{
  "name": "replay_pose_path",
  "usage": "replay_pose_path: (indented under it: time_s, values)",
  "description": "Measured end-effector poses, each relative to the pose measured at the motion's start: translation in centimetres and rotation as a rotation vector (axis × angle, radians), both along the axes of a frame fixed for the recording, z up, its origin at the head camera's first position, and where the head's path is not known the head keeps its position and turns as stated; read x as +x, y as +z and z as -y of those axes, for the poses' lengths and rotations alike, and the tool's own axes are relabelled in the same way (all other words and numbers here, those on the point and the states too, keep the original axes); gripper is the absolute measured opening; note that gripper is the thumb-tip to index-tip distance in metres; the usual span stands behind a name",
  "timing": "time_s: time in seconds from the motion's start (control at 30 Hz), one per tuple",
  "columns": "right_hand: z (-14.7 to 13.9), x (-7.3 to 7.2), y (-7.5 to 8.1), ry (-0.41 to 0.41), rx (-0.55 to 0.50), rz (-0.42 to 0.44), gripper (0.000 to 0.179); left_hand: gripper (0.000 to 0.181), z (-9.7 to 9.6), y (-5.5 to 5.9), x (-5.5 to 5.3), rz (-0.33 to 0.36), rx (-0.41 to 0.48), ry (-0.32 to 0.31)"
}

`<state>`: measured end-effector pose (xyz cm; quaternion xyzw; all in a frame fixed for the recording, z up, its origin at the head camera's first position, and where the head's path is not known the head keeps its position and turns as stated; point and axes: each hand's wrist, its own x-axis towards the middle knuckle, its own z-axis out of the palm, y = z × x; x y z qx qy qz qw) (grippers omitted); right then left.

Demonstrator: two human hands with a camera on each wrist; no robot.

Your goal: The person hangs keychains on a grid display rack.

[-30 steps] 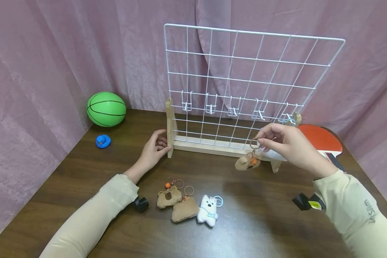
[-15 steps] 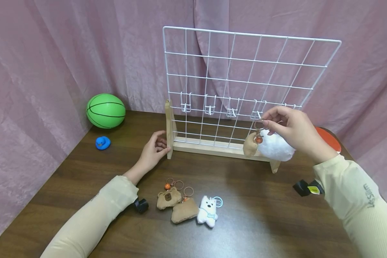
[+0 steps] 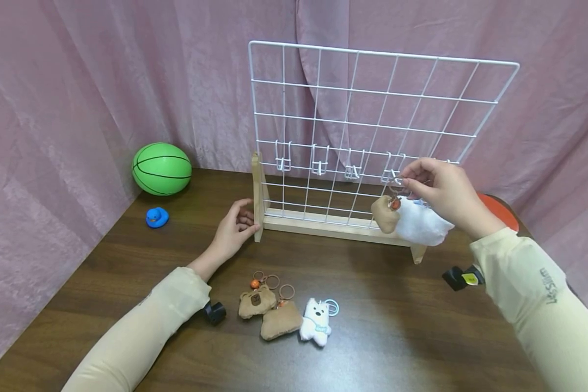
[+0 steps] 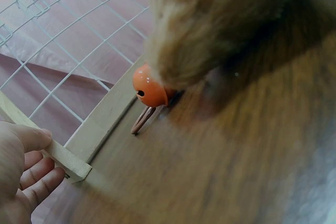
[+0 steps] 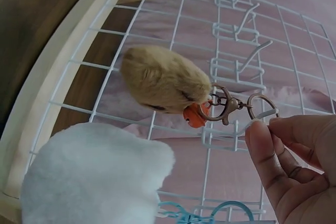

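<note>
Brown keychain (image 3: 385, 215) rose to a hook (image 3: 394, 176), pinched by right hand (image 3: 438, 188); left hand (image 3: 231, 224) grips rack (image 3: 318, 226).

Pink curtain (image 3: 186, 76), velvety, with a mottled sheen, hangs in vertical folds behind the table (image 3: 397, 337) and along both its sides. A loose vertical edge (image 3: 299, 22) in the cloth shows near the middle of the back. Table top is dark brown with visible wood grain and a smooth, somewhat glossy finish; its far edge lies close to the curtain. Pale glare (image 3: 318, 375) sits at the near middle of the top. Lighting is soft, with diffuse shadows on the wood. Grain appears blurred in the left wrist view.
</note>
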<state>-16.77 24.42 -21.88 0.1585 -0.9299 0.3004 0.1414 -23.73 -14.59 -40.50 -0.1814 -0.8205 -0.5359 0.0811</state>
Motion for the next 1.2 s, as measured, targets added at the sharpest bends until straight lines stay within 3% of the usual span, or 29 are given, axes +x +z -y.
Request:
replay_pose_path:
  time_s: [0.23, 0.57, 0.83, 1.2]
  values:
    - [0.1, -0.7, -0.3, 0.003, 0.005, 0.014, 0.01, 0.06, 0.0, 0.1, 0.0, 0.009, 0.005, -0.006]
    - [0.4, -0.7, -0.3, -0.06, 0.104, 0.003, 0.009, 0.061, 0.1, 0.0, -0.1, 0.006, 0.0, -0.012]
    - [0.5, -0.7, -0.1, -0.058, 0.157, -0.031, 0.01, 0.061, 0.1, 0.1, 0.0, 0.009, -0.007, -0.004]
    - [0.4, 0.4, 0.4, -0.065, 0.103, -0.111, 0.015, 0.061, 0.0, 0.2, 0.2, 0.004, -0.006, -0.005]
